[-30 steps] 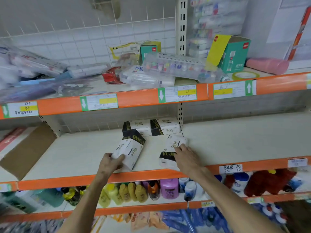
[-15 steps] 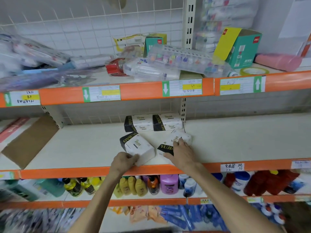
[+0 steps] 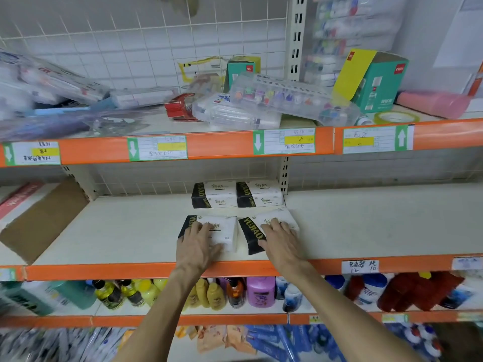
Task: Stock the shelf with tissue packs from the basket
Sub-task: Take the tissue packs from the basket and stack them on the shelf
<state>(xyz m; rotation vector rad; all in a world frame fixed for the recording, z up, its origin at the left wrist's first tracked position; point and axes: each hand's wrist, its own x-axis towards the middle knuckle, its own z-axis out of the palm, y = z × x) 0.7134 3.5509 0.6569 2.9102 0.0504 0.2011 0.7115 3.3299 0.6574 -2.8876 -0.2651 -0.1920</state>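
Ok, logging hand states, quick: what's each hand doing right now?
Left hand: open, flat on left front pack.
Right hand: open, flat on right front pack.

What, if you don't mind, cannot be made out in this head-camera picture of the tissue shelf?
Basket: outside the head view.
Left white plastic tissue pack with black end: print partly covered by the left hand.
Right white-and-black tissue pack: top mostly under the right hand.
White paper price labels: writing too small.
Bottom-left goods: blurred.
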